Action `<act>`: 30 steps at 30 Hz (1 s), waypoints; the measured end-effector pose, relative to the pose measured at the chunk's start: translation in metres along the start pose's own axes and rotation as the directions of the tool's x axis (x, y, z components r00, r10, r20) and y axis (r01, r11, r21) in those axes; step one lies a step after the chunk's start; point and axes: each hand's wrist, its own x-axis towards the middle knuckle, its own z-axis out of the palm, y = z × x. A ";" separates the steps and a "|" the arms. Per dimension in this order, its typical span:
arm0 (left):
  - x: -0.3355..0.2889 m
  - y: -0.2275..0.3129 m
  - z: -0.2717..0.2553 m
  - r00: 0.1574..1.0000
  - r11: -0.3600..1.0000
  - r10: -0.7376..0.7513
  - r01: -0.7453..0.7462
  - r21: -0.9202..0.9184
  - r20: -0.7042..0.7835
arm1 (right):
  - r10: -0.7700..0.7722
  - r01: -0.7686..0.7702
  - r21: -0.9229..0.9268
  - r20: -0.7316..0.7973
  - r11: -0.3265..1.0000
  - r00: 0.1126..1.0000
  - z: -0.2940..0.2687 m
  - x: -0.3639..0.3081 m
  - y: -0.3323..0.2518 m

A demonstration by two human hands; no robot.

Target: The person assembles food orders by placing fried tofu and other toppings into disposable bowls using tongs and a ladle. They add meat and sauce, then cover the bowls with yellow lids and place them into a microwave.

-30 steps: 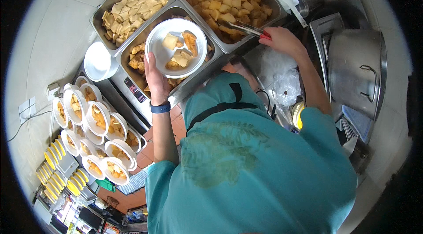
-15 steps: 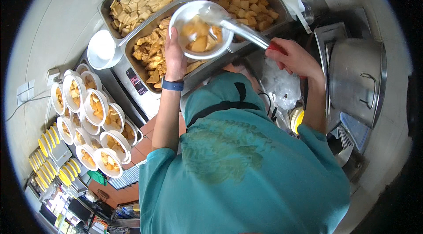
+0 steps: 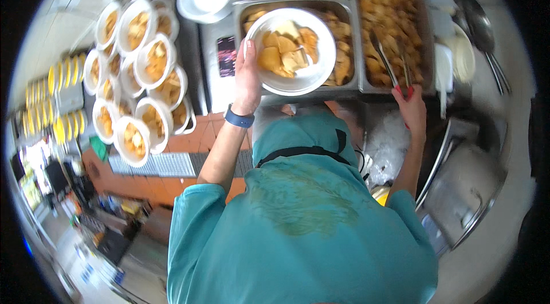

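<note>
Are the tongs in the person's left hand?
No, the right hand grips the red-handled tongs, while the left hand holds a white bowl.

Bright, soft light | white glare at left edge | motion blur: far-right food chunks [image 3: 385, 6], right steel pot [image 3: 455, 189] | edges bent, corners black

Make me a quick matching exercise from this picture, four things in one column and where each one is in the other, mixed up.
Things:
1. White bowl at picture centre
2. Blue wristband
3. Red-handled tongs
4. Dark phone

Places:
A. On the metal counter
B. Around the left wrist
C. In the left hand
D. In the right hand

Pairs: 1-C, 2-B, 3-D, 4-A
</note>
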 end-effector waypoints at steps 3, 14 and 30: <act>-0.022 0.019 -0.037 0.971 0.983 0.183 -0.175 0.065 -0.157 | -0.018 0.029 -0.129 0.084 0.991 0.996 -0.002 0.006 -0.010; -0.095 0.043 -0.140 0.805 0.968 0.187 -0.247 -0.032 -0.564 | -0.739 0.071 0.815 0.480 0.575 0.472 0.097 -0.110 -0.258; -0.160 0.053 -0.269 0.566 0.930 0.305 -0.349 0.113 -0.766 | -0.727 0.045 0.835 0.448 0.548 0.521 0.198 -0.161 -0.461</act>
